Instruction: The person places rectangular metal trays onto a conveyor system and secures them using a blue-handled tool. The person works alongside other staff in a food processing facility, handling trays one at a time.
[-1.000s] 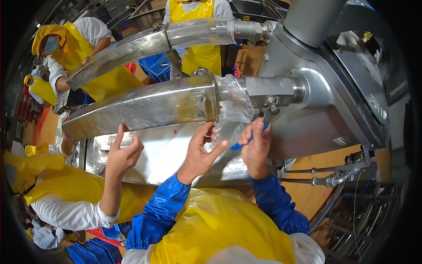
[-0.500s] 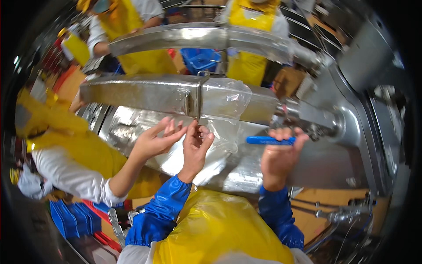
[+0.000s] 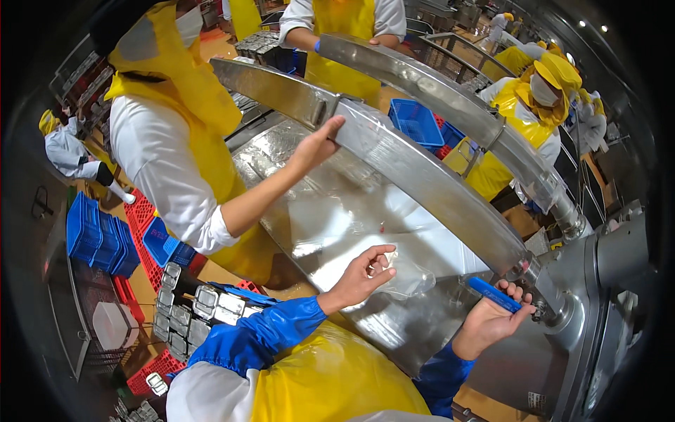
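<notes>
My left hand [image 3: 355, 283] is above the steel table, its fingers curled toward the thumb. A thin clear plastic film [image 3: 413, 278] hangs at its fingertips, and the hand appears to pinch its edge. At the lower right, my right hand [image 3: 486, 325] is closed around a slim blue stick-like tool [image 3: 494, 294]; its exact kind does not show. Beyond both hands a long curved steel chute [image 3: 422, 176] slants across. A co-worker's hand [image 3: 314, 150] touches it near a metal clamp [image 3: 325, 110].
The steel table [image 3: 316, 204] lies under the chute. A second steel chute [image 3: 415, 70] runs behind it, with a blue crate [image 3: 416, 125] between. Grey machine housing [image 3: 555, 366] stands at right. Metal moulds [image 3: 205, 302] and stacked blue crates [image 3: 98, 235] are at left. Co-workers stand around.
My view has turned. The plastic film has left the chute and hangs by my left hand. The co-worker's hand has moved from beside my left hand to the chute. My right hand keeps the blue tool.
</notes>
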`<action>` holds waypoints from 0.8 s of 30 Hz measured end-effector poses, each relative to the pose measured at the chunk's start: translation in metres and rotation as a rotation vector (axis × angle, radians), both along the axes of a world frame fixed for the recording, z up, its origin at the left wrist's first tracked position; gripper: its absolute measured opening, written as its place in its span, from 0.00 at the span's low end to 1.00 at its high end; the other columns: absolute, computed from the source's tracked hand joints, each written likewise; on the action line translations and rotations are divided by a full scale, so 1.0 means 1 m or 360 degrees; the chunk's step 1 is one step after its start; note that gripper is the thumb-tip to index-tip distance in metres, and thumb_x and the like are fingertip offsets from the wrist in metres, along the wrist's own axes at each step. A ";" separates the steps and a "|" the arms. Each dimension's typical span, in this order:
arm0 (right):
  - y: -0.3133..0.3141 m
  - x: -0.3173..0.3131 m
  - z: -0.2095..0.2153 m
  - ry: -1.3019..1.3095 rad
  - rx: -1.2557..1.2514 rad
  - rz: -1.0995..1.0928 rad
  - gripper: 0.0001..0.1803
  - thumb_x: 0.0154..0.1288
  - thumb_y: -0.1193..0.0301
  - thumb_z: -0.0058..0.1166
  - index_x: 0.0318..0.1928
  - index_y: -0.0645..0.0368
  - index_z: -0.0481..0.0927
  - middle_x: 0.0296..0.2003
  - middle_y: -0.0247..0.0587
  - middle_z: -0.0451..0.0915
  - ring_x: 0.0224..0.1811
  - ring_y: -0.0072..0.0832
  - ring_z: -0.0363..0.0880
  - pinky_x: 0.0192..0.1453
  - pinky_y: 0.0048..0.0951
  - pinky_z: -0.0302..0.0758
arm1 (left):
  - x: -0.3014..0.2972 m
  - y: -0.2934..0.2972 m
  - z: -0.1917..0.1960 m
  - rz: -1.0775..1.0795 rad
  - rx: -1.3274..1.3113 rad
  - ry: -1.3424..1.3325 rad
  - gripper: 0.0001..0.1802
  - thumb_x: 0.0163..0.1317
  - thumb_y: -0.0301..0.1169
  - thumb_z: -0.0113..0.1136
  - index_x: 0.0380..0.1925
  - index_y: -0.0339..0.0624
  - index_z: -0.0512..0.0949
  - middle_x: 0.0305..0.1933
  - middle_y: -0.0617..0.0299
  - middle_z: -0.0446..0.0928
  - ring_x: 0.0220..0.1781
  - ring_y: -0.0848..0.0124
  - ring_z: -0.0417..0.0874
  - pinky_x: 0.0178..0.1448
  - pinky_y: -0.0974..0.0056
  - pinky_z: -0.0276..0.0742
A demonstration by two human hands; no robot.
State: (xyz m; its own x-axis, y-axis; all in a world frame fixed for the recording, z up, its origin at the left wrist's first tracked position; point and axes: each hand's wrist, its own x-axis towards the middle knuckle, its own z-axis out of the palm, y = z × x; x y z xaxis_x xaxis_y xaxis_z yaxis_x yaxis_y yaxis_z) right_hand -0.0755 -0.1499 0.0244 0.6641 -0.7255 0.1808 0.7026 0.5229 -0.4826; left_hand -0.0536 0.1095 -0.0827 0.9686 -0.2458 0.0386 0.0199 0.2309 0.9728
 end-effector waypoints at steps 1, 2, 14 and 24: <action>0.000 0.001 -0.001 -0.0010 -0.0019 0.0004 0.17 0.82 0.52 0.46 0.48 0.53 0.73 0.32 0.33 0.69 0.40 0.29 0.69 0.54 0.36 0.72 | 0.000 0.001 0.001 0.0004 -0.0005 -0.0014 0.27 0.70 0.27 0.66 0.67 0.41 0.72 0.40 0.76 0.67 0.39 0.85 0.65 0.45 0.76 0.65; -0.001 0.002 -0.002 -0.0020 -0.0037 0.0007 0.17 0.82 0.53 0.46 0.48 0.54 0.73 0.32 0.32 0.70 0.39 0.28 0.70 0.53 0.35 0.73 | 0.000 0.002 0.001 0.0006 -0.0009 -0.0028 0.27 0.71 0.28 0.66 0.67 0.41 0.72 0.40 0.75 0.67 0.39 0.85 0.66 0.45 0.76 0.65; -0.128 -0.068 -0.077 0.1211 -0.1565 -0.0269 0.16 0.80 0.72 0.47 0.63 0.53 0.67 0.15 0.22 0.53 0.11 0.14 0.50 0.15 0.21 0.53 | -0.007 0.004 0.010 0.0016 0.0082 -0.0105 0.26 0.68 0.31 0.68 0.64 0.40 0.74 0.38 0.74 0.67 0.36 0.83 0.65 0.44 0.73 0.67; -0.107 -0.073 -0.060 0.0924 -0.1025 0.0270 0.17 0.82 0.57 0.43 0.58 0.56 0.67 0.21 0.29 0.65 0.19 0.18 0.63 0.24 0.25 0.66 | -0.022 -0.021 0.012 -0.0085 0.0054 -0.0071 0.26 0.71 0.32 0.66 0.66 0.42 0.72 0.36 0.75 0.67 0.37 0.84 0.67 0.43 0.75 0.66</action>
State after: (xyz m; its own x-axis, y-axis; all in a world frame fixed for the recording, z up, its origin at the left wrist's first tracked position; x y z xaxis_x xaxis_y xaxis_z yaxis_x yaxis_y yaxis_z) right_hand -0.1485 -0.2573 -0.0356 0.8677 -0.4821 0.1209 0.1923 0.1014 -0.9761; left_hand -0.0756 0.0884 -0.0703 0.9515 -0.2991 0.0719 -0.0120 0.1974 0.9802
